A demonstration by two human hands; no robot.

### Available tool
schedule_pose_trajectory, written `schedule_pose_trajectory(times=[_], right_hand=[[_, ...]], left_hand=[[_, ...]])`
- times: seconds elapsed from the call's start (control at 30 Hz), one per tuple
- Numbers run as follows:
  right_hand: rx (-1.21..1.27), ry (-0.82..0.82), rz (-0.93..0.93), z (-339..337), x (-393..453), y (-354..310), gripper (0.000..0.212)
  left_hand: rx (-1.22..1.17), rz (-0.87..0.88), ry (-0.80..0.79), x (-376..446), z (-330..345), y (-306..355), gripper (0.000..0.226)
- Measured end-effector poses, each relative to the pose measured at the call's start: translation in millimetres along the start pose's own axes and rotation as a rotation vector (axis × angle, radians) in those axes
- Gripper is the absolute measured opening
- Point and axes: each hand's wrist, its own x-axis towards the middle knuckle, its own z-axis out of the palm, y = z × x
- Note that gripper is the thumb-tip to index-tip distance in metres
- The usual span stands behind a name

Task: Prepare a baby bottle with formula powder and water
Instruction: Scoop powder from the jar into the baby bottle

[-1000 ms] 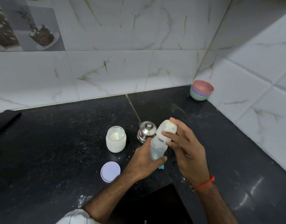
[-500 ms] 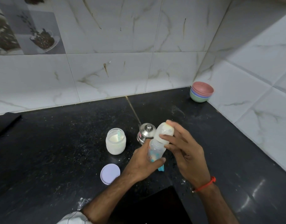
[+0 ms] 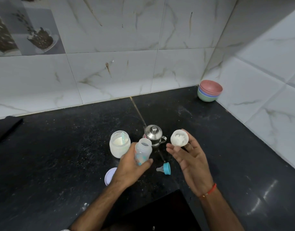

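Black stone desk [image 3: 60, 147], left hand [image 3: 131, 169] wrapped around open baby bottle [image 3: 142, 151] just right of powder jar [image 3: 119, 144], right hand [image 3: 188, 157] pinching powder-caked white cap [image 3: 179, 138] at its fingertips, right of the bottle, teal-ringed nipple [image 3: 165, 168] lying on desk below bottle.

One view only, from the person's head, looking forward and steeply down onto the black worktop [image 3: 60, 147] from close above. It faces the tiled corner [image 3: 208, 70] where two walls meet, with both forearms reaching in from the bottom edge.
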Motion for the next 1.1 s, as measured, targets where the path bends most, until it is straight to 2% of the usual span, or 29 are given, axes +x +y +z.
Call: schedule_pose_trajectory(times=[0.1, 0.2, 0.27, 0.33, 0.47, 0.57, 0.7, 0.83, 0.97, 1.1], right_hand=[[-0.251, 0.014, 0.01, 2, 5, 23, 0.047], [-0.85, -0.029, -0.106, -5, 10, 56, 0.043], [-1.07, -0.102, -0.22, -9, 12, 77, 0.051], [-1.076, -0.129, -0.246, -8, 10, 88, 0.056], [-1.118, -0.01, -0.323, -10, 17, 96, 0.055], [-1.108, -0.026, -0.298, -11, 22, 95, 0.062], [-1.451, -0.081, -0.365, -8, 17, 113, 0.056], [-1.757, -0.2, -0.318, -19, 9, 150, 0.063], [-1.745, -0.117, -0.362, -15, 13, 146, 0.064], [-1.769, -0.207, -0.299, -21, 13, 148, 0.067]], left_hand=[[-0.014, -0.031, 0.08, -3, -11, -10, 0.048], [-0.031, -0.053, 0.119, -7, -22, -18, 0.05], [-0.016, -0.059, 0.136, -9, -28, -22, 0.052], [0.011, -0.062, 0.134, -11, -33, -24, 0.052], [0.046, -0.067, 0.127, -19, -34, -29, 0.048], [0.058, -0.08, 0.125, -24, -30, -32, 0.047], [0.053, -0.085, 0.11, -28, -27, -33, 0.047], [0.052, -0.08, 0.121, -32, -29, -33, 0.045], [0.06, -0.09, 0.145, -34, -34, -37, 0.045], [0.072, -0.098, 0.14, -36, -35, -39, 0.047]])
